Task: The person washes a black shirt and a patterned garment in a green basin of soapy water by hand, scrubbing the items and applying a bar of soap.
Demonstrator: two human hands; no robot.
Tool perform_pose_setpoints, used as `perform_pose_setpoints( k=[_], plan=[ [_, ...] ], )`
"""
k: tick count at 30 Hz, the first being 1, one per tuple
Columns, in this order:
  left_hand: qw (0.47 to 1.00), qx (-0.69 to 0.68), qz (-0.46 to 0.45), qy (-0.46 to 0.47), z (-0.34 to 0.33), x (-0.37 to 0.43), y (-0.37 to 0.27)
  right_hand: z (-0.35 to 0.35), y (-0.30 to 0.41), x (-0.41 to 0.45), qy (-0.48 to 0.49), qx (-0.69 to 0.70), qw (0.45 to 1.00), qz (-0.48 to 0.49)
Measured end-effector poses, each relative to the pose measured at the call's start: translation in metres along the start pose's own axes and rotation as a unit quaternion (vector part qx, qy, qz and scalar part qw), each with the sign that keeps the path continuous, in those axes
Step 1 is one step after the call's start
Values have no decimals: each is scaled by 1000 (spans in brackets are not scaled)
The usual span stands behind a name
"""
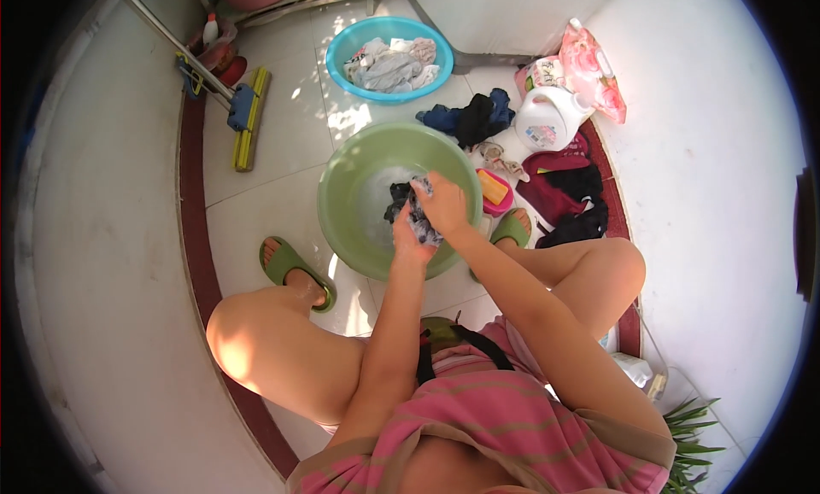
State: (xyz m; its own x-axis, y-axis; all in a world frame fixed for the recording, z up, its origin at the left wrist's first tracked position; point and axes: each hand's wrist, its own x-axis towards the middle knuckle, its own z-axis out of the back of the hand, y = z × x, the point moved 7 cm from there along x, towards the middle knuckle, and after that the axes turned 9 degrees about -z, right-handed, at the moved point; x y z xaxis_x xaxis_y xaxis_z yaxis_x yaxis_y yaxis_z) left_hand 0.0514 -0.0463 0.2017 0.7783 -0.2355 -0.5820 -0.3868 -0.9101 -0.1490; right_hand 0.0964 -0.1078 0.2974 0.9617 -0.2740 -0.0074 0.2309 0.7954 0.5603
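Both hands grip a dark, wet piece of fabric (398,196) covered in white suds, over a green plastic basin (349,238). My left hand (410,238) holds it from below, on the near side. My right hand (443,206) presses against it from the right, fingers curled over the suds. Part of the fabric hangs out to the left of the hands. Soapy, whitish water (378,180) lies in the bottom of the basin. Just right of the rim, an orange bar of soap (492,186) rests in a pink soap dish (505,204).
A blue basin (333,68) beyond holds light-coloured laundry (391,71). Dark blue and black clothes (475,117) and maroon and black clothes (554,183) lie on the tiles. A white detergent jug (549,119) and a pink bag (592,68) stand by the right wall; a sponge mop (251,119) is left.
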Motion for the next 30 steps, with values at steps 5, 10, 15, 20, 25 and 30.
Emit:
perform_pose_setpoints(
  k=[5, 10, 15, 20, 25, 30],
  plan=[
    [971, 39, 14, 236, 59, 18, -73, 10, 104, -106, 63, 146, 962, 223],
    [999, 20, -33, -31, 0, -4, 8, -2, -28, 9, -31, 16, 998, -53],
    [994, 8, -29, 103, 45, 20, -55, 0, 57, -90, 37, 168, 979, 112],
    [998, -52, -29, -13, 9, 2, 14, -7, -49, -3, -2, 41, 993, -109],
    [979, -168, -51, 99, -4, -6, -31, 40, 52, 11, -104, 17, 976, 192],
    [989, -118, 71, -56, 3, -13, 8, 18, 14, 6, 7, 98, 987, 130]
  ],
)
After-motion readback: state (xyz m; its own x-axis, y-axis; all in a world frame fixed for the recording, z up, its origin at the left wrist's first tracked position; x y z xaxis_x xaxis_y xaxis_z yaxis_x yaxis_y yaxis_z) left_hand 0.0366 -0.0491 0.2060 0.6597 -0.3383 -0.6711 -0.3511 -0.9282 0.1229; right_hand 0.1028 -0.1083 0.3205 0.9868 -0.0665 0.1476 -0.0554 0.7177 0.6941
